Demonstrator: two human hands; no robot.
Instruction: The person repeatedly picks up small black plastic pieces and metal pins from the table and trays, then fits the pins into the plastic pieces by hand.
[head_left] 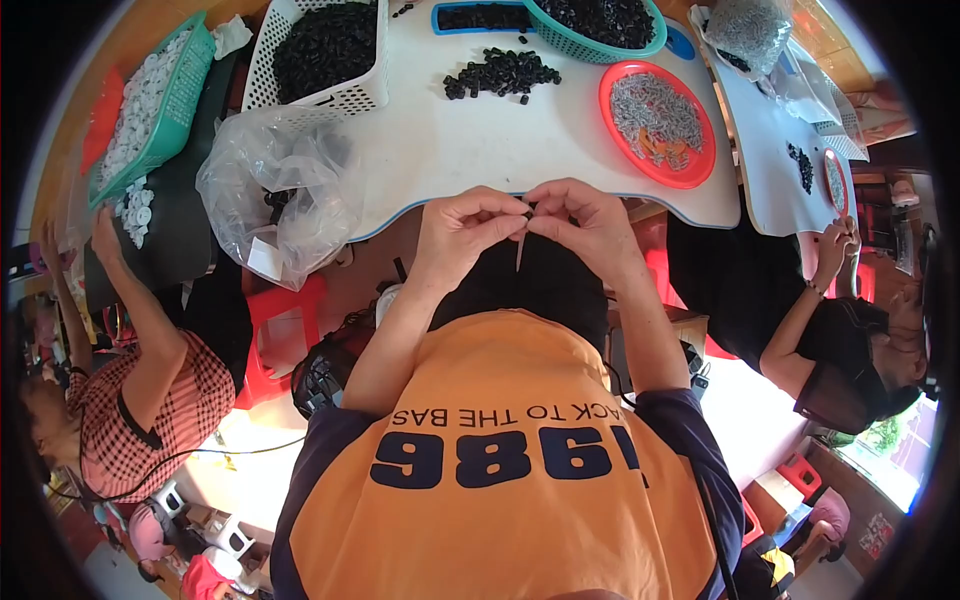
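At the front edge of the white table, my left hand (462, 235) and my right hand (588, 228) meet fingertip to fingertip. Both are closed in a pinch around a small black piece (529, 211), mostly covered by the fingers. Below the fingertips hangs a thin pale strip (519, 252); whether it joins the piece I cannot tell. Ahead of my hands lies a loose pile of small black plastic parts (500, 75). To the right stands a red round tray (707, 165) of small grey metal-looking pieces (655, 110), with some orange showing among them.
A white basket (372, 95) of black parts and a clear plastic bag (230, 180) are at the left. Behind the pile stand a green basket (600, 50) and a blue tray (437, 18). People work at both sides, near a green crate (175, 125) and another table (760, 150).
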